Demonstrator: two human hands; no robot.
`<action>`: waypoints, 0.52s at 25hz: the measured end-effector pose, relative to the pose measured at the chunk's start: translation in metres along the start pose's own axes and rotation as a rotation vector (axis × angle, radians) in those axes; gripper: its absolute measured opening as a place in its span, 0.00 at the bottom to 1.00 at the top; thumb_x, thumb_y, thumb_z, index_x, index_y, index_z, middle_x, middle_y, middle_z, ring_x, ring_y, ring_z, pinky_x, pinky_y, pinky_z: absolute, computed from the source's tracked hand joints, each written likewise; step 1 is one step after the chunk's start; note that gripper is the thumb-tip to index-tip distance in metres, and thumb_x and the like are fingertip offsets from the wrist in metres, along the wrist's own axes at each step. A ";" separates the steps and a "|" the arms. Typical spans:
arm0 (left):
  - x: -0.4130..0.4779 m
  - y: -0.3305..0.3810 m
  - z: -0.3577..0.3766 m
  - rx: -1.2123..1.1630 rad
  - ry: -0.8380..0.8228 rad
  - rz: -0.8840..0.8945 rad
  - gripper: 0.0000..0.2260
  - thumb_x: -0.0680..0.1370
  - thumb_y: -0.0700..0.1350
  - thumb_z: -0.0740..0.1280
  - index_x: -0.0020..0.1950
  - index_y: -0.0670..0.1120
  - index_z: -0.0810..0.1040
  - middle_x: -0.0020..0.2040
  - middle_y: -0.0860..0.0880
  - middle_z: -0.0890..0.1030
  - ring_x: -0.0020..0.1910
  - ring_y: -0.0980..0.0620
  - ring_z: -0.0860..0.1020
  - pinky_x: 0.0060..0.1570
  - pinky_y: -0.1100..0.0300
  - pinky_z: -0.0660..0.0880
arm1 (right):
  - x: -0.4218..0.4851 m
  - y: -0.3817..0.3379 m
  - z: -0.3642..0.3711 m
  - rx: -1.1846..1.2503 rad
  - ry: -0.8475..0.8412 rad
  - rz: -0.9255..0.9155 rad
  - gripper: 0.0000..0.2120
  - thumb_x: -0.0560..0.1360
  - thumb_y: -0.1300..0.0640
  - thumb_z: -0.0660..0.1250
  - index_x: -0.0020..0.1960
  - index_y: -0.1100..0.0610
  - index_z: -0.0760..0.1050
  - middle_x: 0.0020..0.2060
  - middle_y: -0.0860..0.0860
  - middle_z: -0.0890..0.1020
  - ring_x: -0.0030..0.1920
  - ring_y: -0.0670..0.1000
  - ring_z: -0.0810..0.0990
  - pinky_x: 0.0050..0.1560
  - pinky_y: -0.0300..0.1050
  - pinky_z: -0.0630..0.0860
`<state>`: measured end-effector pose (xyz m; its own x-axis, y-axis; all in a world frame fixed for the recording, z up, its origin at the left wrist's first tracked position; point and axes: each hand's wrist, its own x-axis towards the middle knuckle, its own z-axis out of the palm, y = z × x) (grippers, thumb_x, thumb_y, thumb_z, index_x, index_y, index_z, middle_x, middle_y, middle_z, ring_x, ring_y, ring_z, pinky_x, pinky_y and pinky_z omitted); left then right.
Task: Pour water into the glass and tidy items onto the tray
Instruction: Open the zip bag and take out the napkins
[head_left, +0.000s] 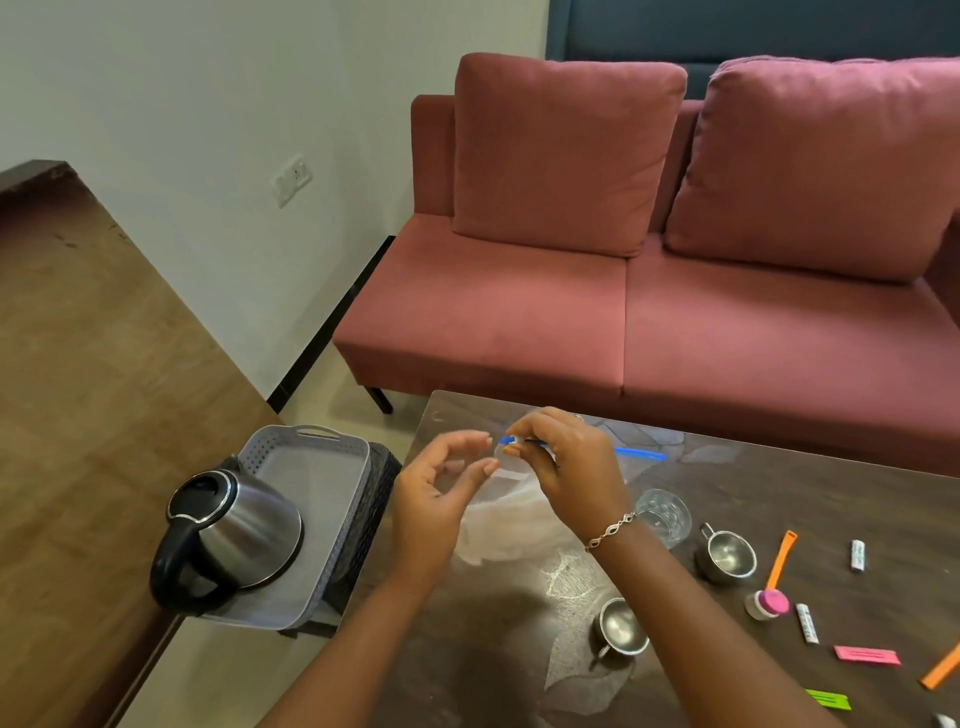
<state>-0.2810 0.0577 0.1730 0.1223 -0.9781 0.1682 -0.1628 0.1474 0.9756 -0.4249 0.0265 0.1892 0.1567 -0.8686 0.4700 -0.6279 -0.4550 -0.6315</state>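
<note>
The right hand (566, 467) pinches the blue seal strip (639, 454) of a clear zip bag (509, 525) at one end, thumb and forefinger closed on it. The left hand (436, 488) hovers just beside that corner, its fingers loosely curved and apart, holding nothing that I can make out.

The step looks like working the bag's seal. It is best done by bringing the left hand's fingertips onto the same corner, so the film is taut while the right hand runs along the strip. The strip's long axis runs sideways from the right hand's fingertips and out past its back, dipping a little. The bag sags below both hands onto the surface (779, 499).

The glass (664, 514) stands upright just beyond the right wrist. The tray (311, 431) sits left of the left hand and bears the kettle (244, 525) — handle turned toward the person.
</note>
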 end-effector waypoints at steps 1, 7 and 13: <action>0.002 0.004 0.002 -0.010 0.001 0.024 0.07 0.70 0.46 0.72 0.48 0.51 0.81 0.45 0.51 0.84 0.47 0.50 0.81 0.48 0.52 0.79 | -0.001 0.001 0.000 -0.015 -0.003 -0.012 0.05 0.70 0.57 0.66 0.38 0.57 0.79 0.35 0.49 0.82 0.34 0.49 0.79 0.38 0.36 0.70; 0.008 0.013 0.013 -0.045 -0.028 0.071 0.05 0.70 0.44 0.72 0.44 0.46 0.80 0.41 0.45 0.83 0.43 0.48 0.82 0.46 0.53 0.80 | -0.004 0.001 -0.003 -0.005 0.018 -0.054 0.13 0.70 0.48 0.61 0.37 0.56 0.78 0.33 0.49 0.81 0.33 0.50 0.79 0.33 0.39 0.72; 0.005 0.013 0.019 -0.024 -0.009 0.092 0.04 0.72 0.42 0.69 0.41 0.42 0.78 0.38 0.43 0.80 0.39 0.48 0.80 0.42 0.55 0.78 | -0.008 0.004 -0.008 -0.011 0.030 -0.084 0.14 0.70 0.49 0.61 0.38 0.56 0.80 0.33 0.49 0.82 0.32 0.49 0.79 0.32 0.39 0.74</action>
<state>-0.3013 0.0518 0.1837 0.0990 -0.9616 0.2558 -0.1496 0.2397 0.9592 -0.4349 0.0333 0.1878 0.1861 -0.8213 0.5393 -0.6216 -0.5235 -0.5827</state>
